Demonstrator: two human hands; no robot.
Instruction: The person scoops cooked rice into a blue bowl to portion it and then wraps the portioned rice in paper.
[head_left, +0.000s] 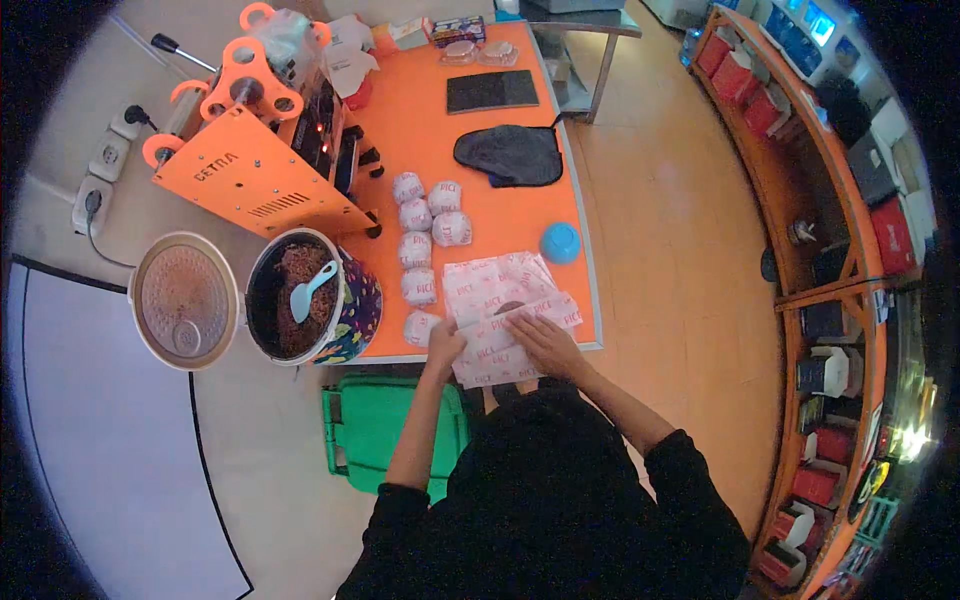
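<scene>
My left hand (445, 346) pinches the left edge of a sheet of printed wrapping paper (495, 364) at the front of the orange table. My right hand (549, 346) lies over the sheet's folded-over flap, its thumb side and underside hidden. A small part of a dark brown food portion (510, 307) shows at the fold, just beyond my right fingertips. More printed sheets (480, 279) lie beneath. Left of the paper stand several round wrapped rice portions (418, 286), the nearest one (421, 328) close beside my left hand. A blue bowl (560, 243), seemingly upside down, rests right of the sheets.
Left of the table, an open rice cooker (304, 300) holds dark rice and a light-blue paddle (312, 292). Behind it stands an orange Getra machine (262, 172). A black oven mitt (510, 155) and dark tablet (493, 91) lie farther back. A green bin (397, 431) stands below the front edge.
</scene>
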